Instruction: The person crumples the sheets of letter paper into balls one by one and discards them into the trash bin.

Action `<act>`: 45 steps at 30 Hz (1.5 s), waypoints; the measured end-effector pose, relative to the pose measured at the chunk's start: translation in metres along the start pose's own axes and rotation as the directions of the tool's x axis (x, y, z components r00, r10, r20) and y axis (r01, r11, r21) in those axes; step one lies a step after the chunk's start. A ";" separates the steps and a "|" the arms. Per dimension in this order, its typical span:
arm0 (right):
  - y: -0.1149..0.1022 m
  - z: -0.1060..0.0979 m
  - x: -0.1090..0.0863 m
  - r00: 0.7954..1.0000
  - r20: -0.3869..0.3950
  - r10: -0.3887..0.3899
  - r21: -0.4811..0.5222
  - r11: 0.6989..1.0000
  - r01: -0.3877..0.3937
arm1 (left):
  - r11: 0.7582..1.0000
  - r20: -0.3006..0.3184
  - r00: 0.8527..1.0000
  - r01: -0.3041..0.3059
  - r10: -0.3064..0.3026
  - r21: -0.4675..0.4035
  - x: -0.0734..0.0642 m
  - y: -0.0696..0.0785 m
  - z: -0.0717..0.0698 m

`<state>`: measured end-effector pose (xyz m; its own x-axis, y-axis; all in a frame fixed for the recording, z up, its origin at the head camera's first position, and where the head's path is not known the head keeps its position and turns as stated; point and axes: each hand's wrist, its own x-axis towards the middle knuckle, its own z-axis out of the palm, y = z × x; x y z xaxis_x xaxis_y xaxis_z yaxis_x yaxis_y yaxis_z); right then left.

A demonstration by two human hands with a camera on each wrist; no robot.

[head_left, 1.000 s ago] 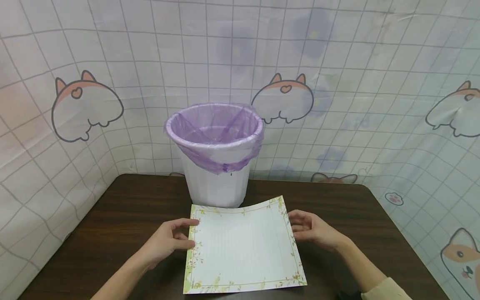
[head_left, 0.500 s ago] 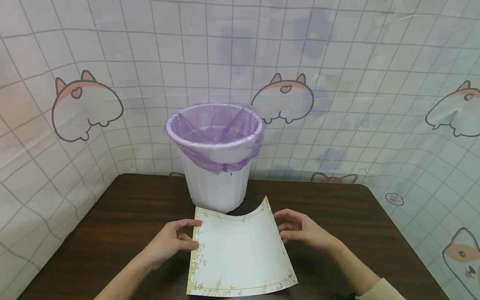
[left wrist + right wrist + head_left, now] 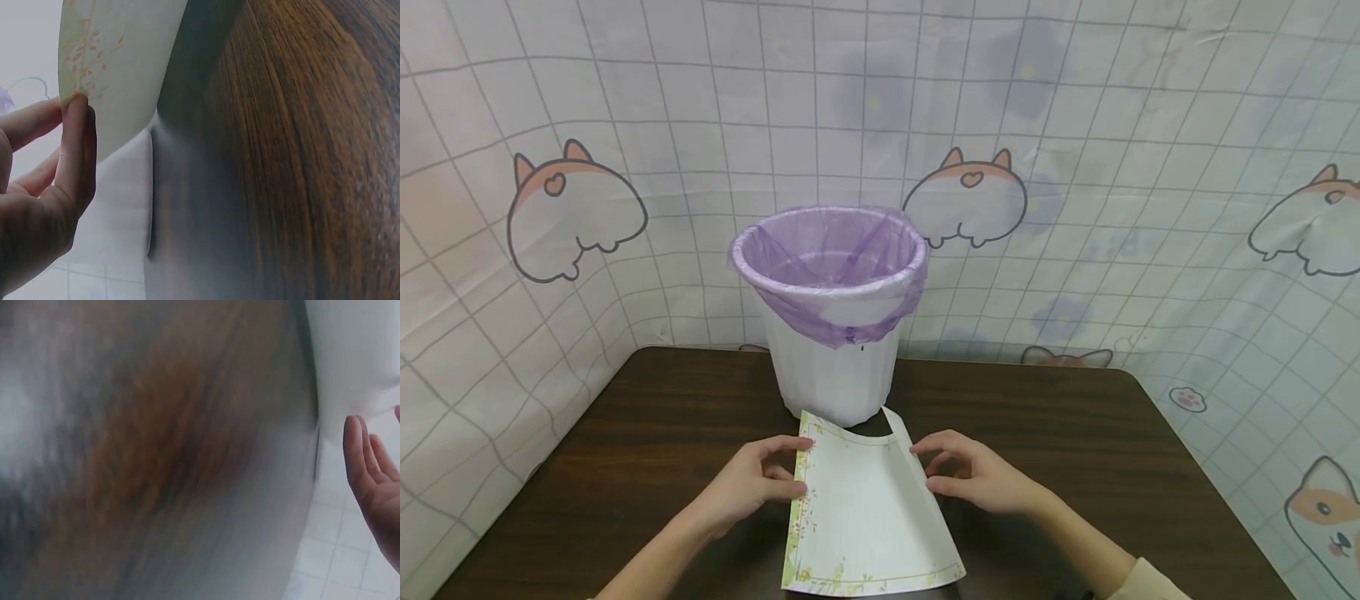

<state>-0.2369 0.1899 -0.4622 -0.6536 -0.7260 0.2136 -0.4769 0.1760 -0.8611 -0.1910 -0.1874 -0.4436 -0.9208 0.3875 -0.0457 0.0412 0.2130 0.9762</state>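
A white sheet of letter paper [image 3: 865, 517] with a green and yellow leafy border lies bowed between my hands in the head view. My left hand [image 3: 758, 477] pinches its left edge, index finger and thumb over the printed face. The left wrist view shows the paper [image 3: 125, 69] gripped between the fingers of my left hand [image 3: 53, 169]. On the other side, the fingertips of my right hand [image 3: 981, 475] press against the right edge, which bends up and inward. In the right wrist view my right hand [image 3: 375, 481] has its fingers fairly straight.
Behind the paper stands a white bin [image 3: 838, 375] lined with a purple bag [image 3: 842, 317]. Everything rests on a dark wooden table [image 3: 1037, 408]. A wall covering [image 3: 1000, 100] with a grid and cartoon dogs surrounds the table's back and sides.
My right hand has moved left, pushing the right side of the paper inward so it curls up more. My left hand has shifted slightly right with the left edge.
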 end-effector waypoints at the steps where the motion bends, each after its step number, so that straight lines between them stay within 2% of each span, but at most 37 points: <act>1: -0.001 0.002 0.001 1.000 -0.005 -0.011 -0.027 1.000 0.010 | 1.000 0.001 1.000 0.000 0.000 -0.003 0.000 0.000 0.000; 5: -0.004 0.010 0.005 1.000 -0.004 -0.008 -0.103 0.995 0.008 | 1.000 0.001 1.000 -0.005 0.005 -0.010 0.000 0.001 0.002; 9: -0.005 0.017 0.009 0.999 0.016 0.038 -0.172 0.985 -0.034 | 1.000 -0.001 1.000 -0.027 0.027 -0.013 0.000 0.002 0.004; 15: -0.004 0.023 0.014 0.994 0.027 0.110 -0.285 0.954 -0.098 | 0.997 -0.020 0.998 -0.066 0.065 -0.033 0.000 0.003 0.008; 20: -0.004 0.026 0.018 0.992 0.021 0.125 -0.318 0.942 -0.112 | 0.998 -0.042 0.997 -0.062 0.061 -0.031 0.001 0.003 0.011; 23: -0.004 0.028 0.021 0.990 0.014 0.143 -0.313 0.941 -0.132 | 0.996 -0.026 0.996 -0.081 0.081 -0.026 0.002 0.002 0.015; 30: -0.003 0.033 0.027 0.983 -0.025 0.182 -0.353 0.918 -0.179 | 0.986 0.014 0.990 -0.143 0.142 0.084 0.008 -0.001 0.027; 38: -0.003 0.036 0.030 0.980 -0.030 0.197 -0.359 0.913 -0.195 | 0.987 0.079 0.989 -0.134 0.127 0.090 0.014 -0.006 0.037; 45: -0.004 0.037 0.031 0.974 -0.040 0.224 -0.351 0.909 -0.224 | 0.962 0.080 0.988 -0.147 0.132 0.228 0.022 -0.012 0.044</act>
<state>-0.2332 0.1415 -0.4690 -0.7666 -0.6413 0.0333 -0.4936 0.5554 -0.6693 -0.1952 -0.1421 -0.4652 -0.8732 0.4828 0.0672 0.2639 0.3525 0.8978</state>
